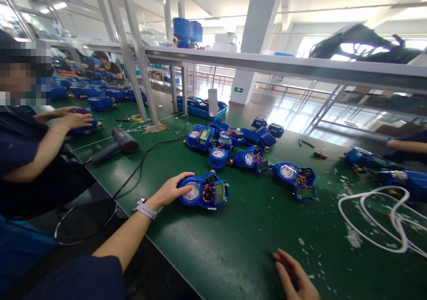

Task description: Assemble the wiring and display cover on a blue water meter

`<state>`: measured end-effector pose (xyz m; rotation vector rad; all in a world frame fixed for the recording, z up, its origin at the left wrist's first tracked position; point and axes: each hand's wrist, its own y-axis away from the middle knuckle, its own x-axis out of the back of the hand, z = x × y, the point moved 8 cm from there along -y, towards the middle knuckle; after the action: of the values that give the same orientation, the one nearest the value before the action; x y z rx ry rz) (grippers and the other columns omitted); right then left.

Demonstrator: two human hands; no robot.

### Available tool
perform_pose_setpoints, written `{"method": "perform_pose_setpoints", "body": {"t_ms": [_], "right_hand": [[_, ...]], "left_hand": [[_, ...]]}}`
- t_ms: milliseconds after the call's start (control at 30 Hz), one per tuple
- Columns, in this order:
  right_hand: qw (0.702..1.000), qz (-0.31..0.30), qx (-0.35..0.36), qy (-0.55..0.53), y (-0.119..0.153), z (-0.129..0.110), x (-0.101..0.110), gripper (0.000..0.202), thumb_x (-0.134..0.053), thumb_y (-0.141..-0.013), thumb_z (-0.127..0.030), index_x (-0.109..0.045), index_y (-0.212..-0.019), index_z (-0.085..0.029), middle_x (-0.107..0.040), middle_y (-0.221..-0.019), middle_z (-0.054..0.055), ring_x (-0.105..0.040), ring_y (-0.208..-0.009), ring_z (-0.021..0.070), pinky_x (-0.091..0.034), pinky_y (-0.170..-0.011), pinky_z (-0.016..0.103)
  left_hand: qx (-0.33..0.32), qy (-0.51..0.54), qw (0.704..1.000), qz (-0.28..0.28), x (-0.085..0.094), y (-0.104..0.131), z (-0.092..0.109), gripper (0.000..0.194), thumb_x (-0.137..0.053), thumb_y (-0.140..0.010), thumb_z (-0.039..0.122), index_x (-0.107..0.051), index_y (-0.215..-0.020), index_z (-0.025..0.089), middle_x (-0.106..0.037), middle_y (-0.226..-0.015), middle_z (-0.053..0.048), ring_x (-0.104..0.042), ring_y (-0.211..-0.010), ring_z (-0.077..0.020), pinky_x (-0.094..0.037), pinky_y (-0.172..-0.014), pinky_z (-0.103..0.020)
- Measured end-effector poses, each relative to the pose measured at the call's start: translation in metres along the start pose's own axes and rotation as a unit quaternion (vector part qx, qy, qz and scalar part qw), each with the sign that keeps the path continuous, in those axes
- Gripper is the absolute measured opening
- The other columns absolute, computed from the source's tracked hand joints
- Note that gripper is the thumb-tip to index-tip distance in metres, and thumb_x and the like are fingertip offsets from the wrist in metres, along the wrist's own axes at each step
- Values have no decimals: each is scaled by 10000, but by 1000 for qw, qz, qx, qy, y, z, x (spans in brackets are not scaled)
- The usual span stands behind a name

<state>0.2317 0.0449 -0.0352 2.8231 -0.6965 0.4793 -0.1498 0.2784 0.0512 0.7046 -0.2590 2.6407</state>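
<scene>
My left hand [171,190], with a watch on the wrist, grips the left end of a blue meter [203,191] lying on the green table. Its thumb rests on the round dial, and the meter's open housing shows wires and a small display at the right. My right hand [295,275] is low in the view above the table, fingers apart, holding nothing. Behind the held meter lie several more blue meters, among them one with a round dial [218,155] and one at the right with its display hanging out [293,178].
A heat gun [116,145] with a black cable lies at the left, beside a co-worker's hands [71,120] on another meter. White cable loops [376,220], a red-handled screwdriver [320,155] and scraps are at the right. A metal shelf [267,62] spans above; a blue crate [200,109] stands behind.
</scene>
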Motion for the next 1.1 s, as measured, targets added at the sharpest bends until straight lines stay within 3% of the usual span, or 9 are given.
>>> {"method": "perform_pose_setpoints", "body": {"t_ms": [133,233,400,567,700,833,967,1100], "right_hand": [[995,-66,24,-72,-3,-38,-48,819,-703,-696,-605,-501,-1350,-155,-607,-1240,139,-603,-709,158,-506,-735,322],[984,-83,2,-159,-11,-53,-69,897,-723,-701,-598,-409,-1413,-150,-559,-1281,155,-601,-681,143,-503,-689,318],[961,-39,-43,-269,-24,-39,-56,731,-737,-715,-582,-527,-1277,-165,-636,-897,38,-584,-725,168,-485,-631,267],[952,3,-45,-303,-26,-24,-25,678,-791,-669,-532,-556,-1215,-206,-643,-879,7,-564,-716,161,-493,-647,265],[939,59,-64,-333,-28,-15,-3,765,-853,-577,-470,-545,-1224,-202,-658,-975,23,-578,-750,159,-494,-638,249],[931,48,-50,-359,-31,-13,2,744,-856,-586,-393,-537,-1235,-214,-652,-1132,60,-617,-923,205,-516,-728,267],[927,56,-39,-369,-29,-12,5,704,-841,-612,-361,-546,-1240,-242,-651,-1151,59,-626,-985,232,-519,-808,314],[933,54,-47,-352,-26,-18,5,796,-861,-579,-374,-516,-1284,-242,-654,-1152,69,-620,-1007,242,-514,-831,320]], "left_hand": [[-27,-22,999,-35,-44,0,27,622,-597,-814,552,-511,-1338,228,-640,-1247,-73,-621,-1087,-292,-477,-974,-396],[-54,-30,996,-67,-78,-5,49,634,-604,-805,553,-514,-1341,226,-642,-1253,-76,-620,-1096,-294,-469,-985,-404],[-101,-30,989,-103,-126,-21,82,646,-624,-782,550,-543,-1326,213,-634,-1284,-76,-609,-1136,-294,-459,-1007,-392],[-138,-32,982,-121,-159,-37,102,630,-630,-780,545,-553,-1319,228,-638,-1291,-67,-609,-1148,-289,-467,-998,-386],[-155,-41,982,-96,-175,-40,109,627,-635,-778,549,-561,-1312,227,-620,-1317,-82,-576,-1190,-306,-421,-1040,-434],[-177,-37,982,-51,-179,-33,110,628,-643,-780,536,-550,-1315,219,-606,-1328,-100,-557,-1208,-311,-387,-1049,-461],[-200,-34,978,-52,-181,-26,107,651,-654,-767,550,-536,-1319,227,-599,-1332,-108,-553,-1211,-305,-383,-1037,-457],[-202,-26,978,-46,-180,-28,107,658,-658,-759,562,-541,-1316,231,-604,-1322,-111,-552,-1209,-311,-380,-1033,-461]]}}
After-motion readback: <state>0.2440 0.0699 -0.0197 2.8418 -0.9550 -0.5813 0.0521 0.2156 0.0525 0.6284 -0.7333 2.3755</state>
